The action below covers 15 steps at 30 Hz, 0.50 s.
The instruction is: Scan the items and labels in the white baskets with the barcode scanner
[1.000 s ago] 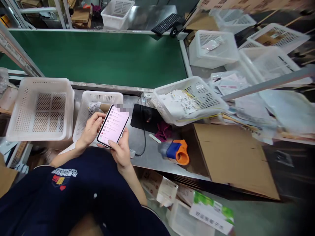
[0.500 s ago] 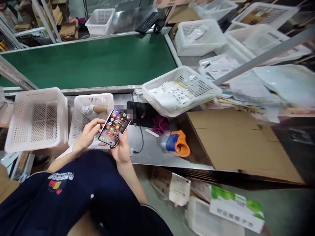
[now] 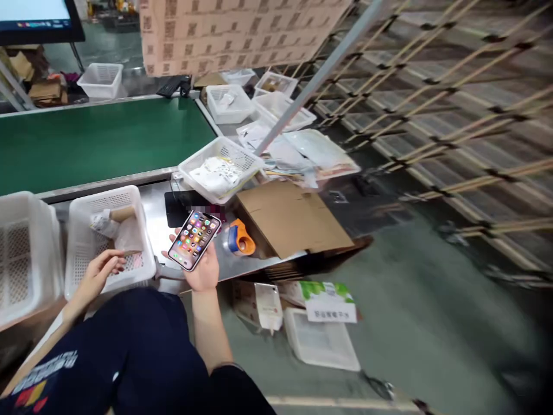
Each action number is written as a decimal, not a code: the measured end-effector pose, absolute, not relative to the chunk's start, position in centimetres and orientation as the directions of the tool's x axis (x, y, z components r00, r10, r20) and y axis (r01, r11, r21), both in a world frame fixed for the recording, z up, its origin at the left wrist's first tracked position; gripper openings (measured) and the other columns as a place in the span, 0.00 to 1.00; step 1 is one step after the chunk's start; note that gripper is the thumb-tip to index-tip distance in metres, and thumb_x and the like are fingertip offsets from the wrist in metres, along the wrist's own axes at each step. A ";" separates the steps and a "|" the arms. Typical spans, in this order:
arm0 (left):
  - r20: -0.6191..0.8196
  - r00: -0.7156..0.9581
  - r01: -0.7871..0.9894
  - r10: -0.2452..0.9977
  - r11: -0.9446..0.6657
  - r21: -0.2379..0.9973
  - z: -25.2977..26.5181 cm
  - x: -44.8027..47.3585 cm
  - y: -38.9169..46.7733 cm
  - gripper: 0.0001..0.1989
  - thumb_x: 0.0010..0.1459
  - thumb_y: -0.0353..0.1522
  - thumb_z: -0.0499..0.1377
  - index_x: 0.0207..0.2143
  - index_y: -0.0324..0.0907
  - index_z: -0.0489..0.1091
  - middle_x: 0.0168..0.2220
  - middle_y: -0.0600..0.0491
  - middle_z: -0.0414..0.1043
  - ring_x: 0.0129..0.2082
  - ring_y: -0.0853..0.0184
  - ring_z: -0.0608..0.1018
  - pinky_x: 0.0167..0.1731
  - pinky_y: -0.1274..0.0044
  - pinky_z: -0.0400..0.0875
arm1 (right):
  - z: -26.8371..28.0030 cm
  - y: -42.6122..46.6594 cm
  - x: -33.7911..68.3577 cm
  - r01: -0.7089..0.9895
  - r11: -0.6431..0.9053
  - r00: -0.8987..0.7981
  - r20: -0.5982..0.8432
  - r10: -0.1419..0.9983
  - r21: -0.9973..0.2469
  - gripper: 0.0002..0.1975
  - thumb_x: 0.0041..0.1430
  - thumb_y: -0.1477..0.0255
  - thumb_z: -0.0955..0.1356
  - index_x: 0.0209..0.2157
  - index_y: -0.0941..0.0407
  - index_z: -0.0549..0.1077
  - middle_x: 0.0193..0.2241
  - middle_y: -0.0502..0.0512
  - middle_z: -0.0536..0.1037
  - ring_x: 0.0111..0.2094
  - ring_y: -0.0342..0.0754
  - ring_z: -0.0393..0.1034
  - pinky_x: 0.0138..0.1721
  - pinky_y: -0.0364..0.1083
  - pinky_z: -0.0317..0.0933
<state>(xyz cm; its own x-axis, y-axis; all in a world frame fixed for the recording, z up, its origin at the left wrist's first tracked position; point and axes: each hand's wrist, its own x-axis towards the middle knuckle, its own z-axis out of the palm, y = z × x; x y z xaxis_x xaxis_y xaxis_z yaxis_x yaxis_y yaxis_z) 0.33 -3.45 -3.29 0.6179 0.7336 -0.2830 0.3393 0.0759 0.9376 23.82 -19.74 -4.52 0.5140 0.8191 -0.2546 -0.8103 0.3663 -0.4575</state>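
My right hand (image 3: 204, 271) is closed around a smartphone (image 3: 194, 239), its lit screen of app icons facing up. My left hand (image 3: 103, 270) is apart from the phone, over the near edge of a white perforated basket (image 3: 73, 253). Its thumb and fingers are pinched together; a thin, dark, stick-like thing (image 3: 132, 252) shows at the fingertips, too small to name. Inside that basket lie a brown roll (image 3: 122, 214) and a clear plastic bag (image 3: 128, 233). An orange and blue tape dispenser (image 3: 241, 237) lies on the metal table, right of the phone.
Stacked white baskets (image 3: 30, 202) stand at the left. Beyond the table runs a green conveyor belt (image 3: 129, 135). A basket of white labels (image 3: 220, 187) and flat cardboard (image 3: 294, 222) lie to the right. On the floor is a white bin (image 3: 324, 343). Racks (image 3: 466, 115) line the right side.
My left hand has moved away from the phone, left toward the basket, and a thin thing now shows at its fingertips. My right hand still holds the phone. The view has swung right and up.
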 end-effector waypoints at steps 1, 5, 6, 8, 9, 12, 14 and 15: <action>-0.286 0.609 0.345 0.740 0.077 0.935 -3.4 0.2 -3.4 0.33 0.60 0.58 0.64 0.48 0.38 0.76 0.40 0.44 0.81 0.37 0.59 0.82 0.38 0.72 0.77 | -5.0 -20.1 24.2 -0.797 0.388 0.541 -0.264 0.798 -0.462 0.28 0.60 0.46 0.72 0.53 0.50 0.78 0.57 0.60 0.81 0.65 0.64 0.70 0.61 0.77 0.64; -0.281 0.591 0.338 0.756 0.084 0.937 -3.1 -0.1 -3.2 0.35 0.58 0.59 0.65 0.49 0.37 0.76 0.41 0.44 0.81 0.37 0.60 0.81 0.39 0.72 0.77 | -7.1 -21.9 25.3 -0.716 0.435 0.639 -0.261 0.724 -0.546 0.25 0.65 0.46 0.67 0.50 0.50 0.80 0.53 0.57 0.83 0.62 0.61 0.73 0.58 0.68 0.69; -0.276 0.585 0.334 0.763 0.083 0.939 -3.0 0.0 -3.3 0.35 0.58 0.59 0.65 0.49 0.37 0.76 0.41 0.44 0.81 0.37 0.60 0.81 0.39 0.72 0.77 | -7.4 -22.3 25.3 -0.697 0.439 0.655 -0.254 0.712 -0.567 0.25 0.66 0.46 0.66 0.50 0.50 0.80 0.53 0.57 0.83 0.62 0.60 0.74 0.57 0.67 0.69; -0.267 0.569 0.329 0.778 0.082 0.941 -2.7 0.1 -3.4 0.35 0.56 0.60 0.66 0.48 0.37 0.76 0.41 0.45 0.81 0.37 0.60 0.81 0.39 0.72 0.77 | -7.8 -23.1 25.4 -0.679 0.446 0.671 -0.247 0.699 -0.583 0.25 0.68 0.47 0.65 0.51 0.49 0.79 0.53 0.56 0.83 0.62 0.59 0.73 0.58 0.66 0.69; -0.268 0.565 0.331 0.781 0.082 0.940 -2.7 0.1 -3.6 0.36 0.56 0.60 0.66 0.48 0.37 0.76 0.40 0.45 0.81 0.37 0.60 0.81 0.39 0.72 0.77 | -7.8 -23.3 25.4 -0.678 0.456 0.678 -0.250 0.692 -0.576 0.24 0.67 0.47 0.65 0.51 0.49 0.79 0.53 0.56 0.83 0.63 0.60 0.73 0.59 0.66 0.68; -0.292 0.583 0.349 0.758 0.090 0.933 -2.8 0.1 -4.1 0.36 0.55 0.61 0.66 0.47 0.37 0.76 0.40 0.45 0.81 0.36 0.60 0.81 0.39 0.72 0.78 | -7.4 -23.4 25.3 -0.691 0.490 0.687 -0.274 0.673 -0.531 0.24 0.65 0.48 0.68 0.51 0.50 0.80 0.53 0.58 0.83 0.63 0.61 0.72 0.61 0.71 0.66; -0.303 0.607 0.355 0.735 0.090 0.931 -3.2 0.0 -4.2 0.35 0.55 0.60 0.66 0.47 0.37 0.76 0.40 0.45 0.80 0.36 0.59 0.82 0.39 0.71 0.78 | -7.2 -23.2 25.3 -0.701 0.499 0.687 -0.295 0.665 -0.509 0.25 0.61 0.48 0.72 0.50 0.50 0.80 0.54 0.59 0.83 0.62 0.62 0.74 0.62 0.75 0.63; -0.303 0.618 0.350 0.725 0.091 0.932 -3.4 0.0 -4.3 0.34 0.56 0.59 0.66 0.47 0.38 0.76 0.40 0.45 0.80 0.36 0.59 0.82 0.39 0.71 0.78 | -7.0 -23.2 25.3 -0.707 0.494 0.681 -0.302 0.667 -0.506 0.25 0.60 0.48 0.73 0.50 0.50 0.80 0.53 0.58 0.83 0.61 0.62 0.74 0.63 0.76 0.62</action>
